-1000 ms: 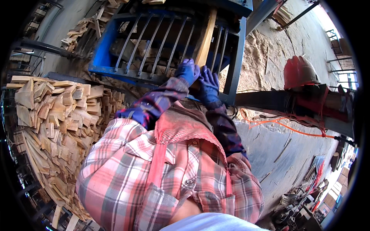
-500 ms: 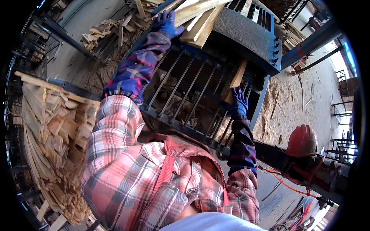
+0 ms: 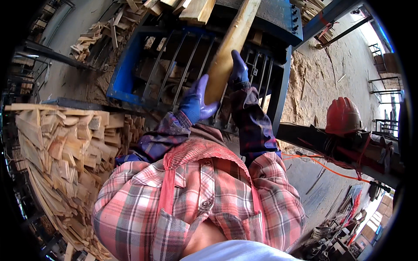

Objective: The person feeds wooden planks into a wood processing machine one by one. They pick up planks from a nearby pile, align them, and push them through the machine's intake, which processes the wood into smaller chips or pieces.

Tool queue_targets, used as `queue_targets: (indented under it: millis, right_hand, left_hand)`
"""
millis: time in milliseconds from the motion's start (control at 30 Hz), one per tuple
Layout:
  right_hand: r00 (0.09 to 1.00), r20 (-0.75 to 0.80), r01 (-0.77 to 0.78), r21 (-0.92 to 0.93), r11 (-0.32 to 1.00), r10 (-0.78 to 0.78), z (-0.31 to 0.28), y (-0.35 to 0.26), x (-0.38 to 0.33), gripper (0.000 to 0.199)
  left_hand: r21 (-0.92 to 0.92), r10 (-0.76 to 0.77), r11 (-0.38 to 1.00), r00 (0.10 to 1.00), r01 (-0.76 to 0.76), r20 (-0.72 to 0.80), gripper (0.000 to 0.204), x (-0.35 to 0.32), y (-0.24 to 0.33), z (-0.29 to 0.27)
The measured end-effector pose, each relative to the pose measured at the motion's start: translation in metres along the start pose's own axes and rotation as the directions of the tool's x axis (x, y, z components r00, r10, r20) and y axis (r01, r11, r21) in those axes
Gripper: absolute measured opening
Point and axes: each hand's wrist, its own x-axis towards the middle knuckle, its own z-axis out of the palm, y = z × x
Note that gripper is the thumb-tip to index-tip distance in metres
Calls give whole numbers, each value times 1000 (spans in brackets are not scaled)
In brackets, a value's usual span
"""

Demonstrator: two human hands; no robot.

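Observation:
A long wooden board lies slantwise over the dark parallel bars of a blue machine frame. Its near end rests in my left hand, which wears a blue-purple glove and grips the end from the left. On the board's right edge, farther up, is my right hand, also gloved, closed against the side; some of its fingers are hidden. Other wooden pieces stick out at the top, on the machine's far side.
Left of me rises a big stack of split wood. More scraps lie on the floor at the far left. A red hard hat sits on a dark beam at the right, near an orange cable. Sawdust covers the floor beyond.
My left hand has come down from the wood at the top left to the board's near end. My right hand has left a narrower piece and moved up-left onto this board. The view has shifted.

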Motion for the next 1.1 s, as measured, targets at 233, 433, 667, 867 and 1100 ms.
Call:
queue_targets:
  millis: [233, 433, 667, 867, 1100]
  right_hand:
    - [984, -162, 70, -24, 997, -72, -24, 53, -98, 33]
    - [993, 51, -101, -118, 988, 108, 2, 16, -142, 43]
    - [910, 411, 311, -756, 576, 49, -7, -7, -203, 92]
    - [900, 436, 436, -900, -21, -12, -8, 3, -214, 99]
    - [873, 487, 474, -863, -176, -34, -43, 17, -143, 90]
  left_hand:
    - [-497, -207, 861, 967, 106, -151, 42, -86, -2, 53]
    - [-635, -325, 749, 940, 192, -100, 33, -108, 24, 34]
    - [-745, -529, 548, 847, 381, 45, 35, -104, 14, 35]
    - [-259, -288, 940, 924, 222, -251, 28, -72, -22, 61]
    - [158, 31, 986, 903, 42, -429, 15, 6, -48, 92]
